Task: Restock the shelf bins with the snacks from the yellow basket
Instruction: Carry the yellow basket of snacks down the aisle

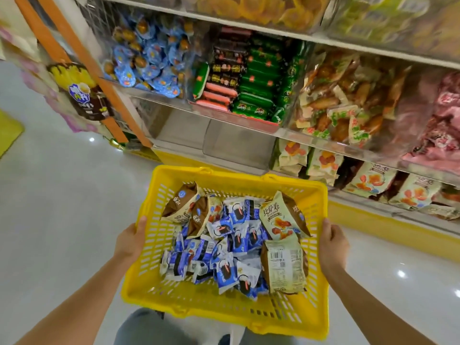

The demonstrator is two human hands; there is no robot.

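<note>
I hold a yellow basket (174, 298) in front of me at waist height. My left hand (130, 241) grips its left rim and my right hand (332, 246) grips its right rim. Inside lie several small blue-and-white snack packs (229, 247) and several larger beige-and-brown snack bags (283, 265). Just beyond the basket, low on the shelf, are two clear bins (236, 143) that look bare. To their right, bins hold matching beige bags (371, 180).
The shelf above carries bins of blue-wrapped snacks (149, 58), green and dark bars (251, 78), brown packets (343, 100) and pink packs (445, 125). An orange post (82, 63) stands at the shelf's left end. White glossy floor (62, 195) spreads to the left.
</note>
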